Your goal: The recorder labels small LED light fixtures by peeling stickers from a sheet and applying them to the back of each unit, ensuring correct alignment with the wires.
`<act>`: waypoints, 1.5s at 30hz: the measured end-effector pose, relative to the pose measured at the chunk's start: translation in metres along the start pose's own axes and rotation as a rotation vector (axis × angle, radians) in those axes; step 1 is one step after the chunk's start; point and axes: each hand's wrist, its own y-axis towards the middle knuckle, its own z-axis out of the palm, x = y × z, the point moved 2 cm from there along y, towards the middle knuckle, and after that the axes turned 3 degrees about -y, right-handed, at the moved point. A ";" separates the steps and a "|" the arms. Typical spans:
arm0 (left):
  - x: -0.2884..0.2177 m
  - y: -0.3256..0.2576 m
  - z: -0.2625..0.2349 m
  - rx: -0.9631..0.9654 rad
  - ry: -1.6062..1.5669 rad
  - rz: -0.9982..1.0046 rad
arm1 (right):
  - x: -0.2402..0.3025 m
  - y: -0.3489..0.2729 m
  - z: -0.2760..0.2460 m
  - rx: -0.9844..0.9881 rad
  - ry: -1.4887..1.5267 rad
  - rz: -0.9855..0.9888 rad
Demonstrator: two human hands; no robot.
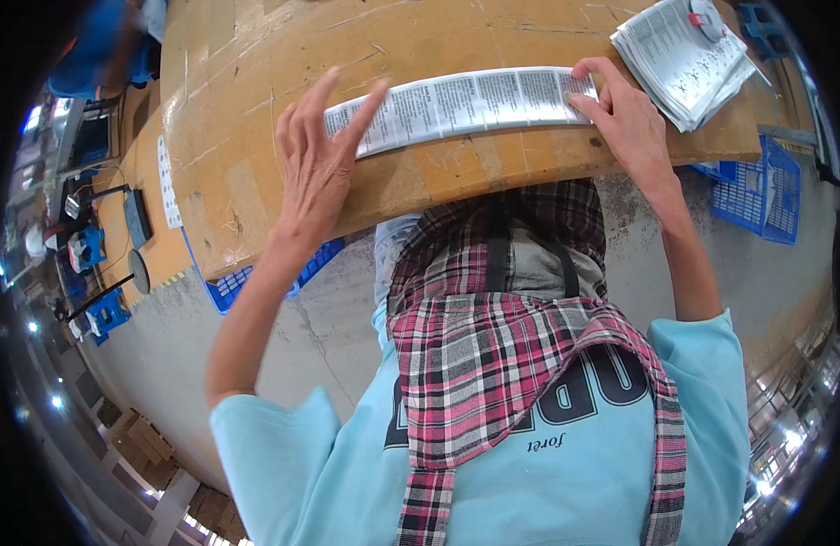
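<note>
A long whitish strip of printed labels (465,105) lies along the near part of the wooden table, gently curved, with blocks of small dark print in a row. At its right end, my right hand (627,118) is closed, pinching the strip between thumb and fingers. My left hand (318,150) is over the left end, its fingers spread and raised. The index finger or thumb there crosses the strip and hides part of that end; whether it touches cannot be made out.
The worn wooden table (420,36) bears a stack of printed sheets (679,64) at the far right, topped by a small round grey-and-red object (708,25). Blue plastic crates (757,191) stand below the table. Another person (101,55) is at the far left.
</note>
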 end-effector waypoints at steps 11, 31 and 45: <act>-0.003 0.013 0.009 0.274 0.162 0.426 | -0.008 0.003 0.008 -0.023 0.020 -0.008; -0.052 -0.001 0.012 0.197 -0.092 0.219 | -0.013 0.005 0.008 -0.013 -0.033 -0.038; -0.075 -0.005 0.025 0.111 -0.131 0.078 | -0.012 0.002 0.009 -0.131 -0.187 -0.124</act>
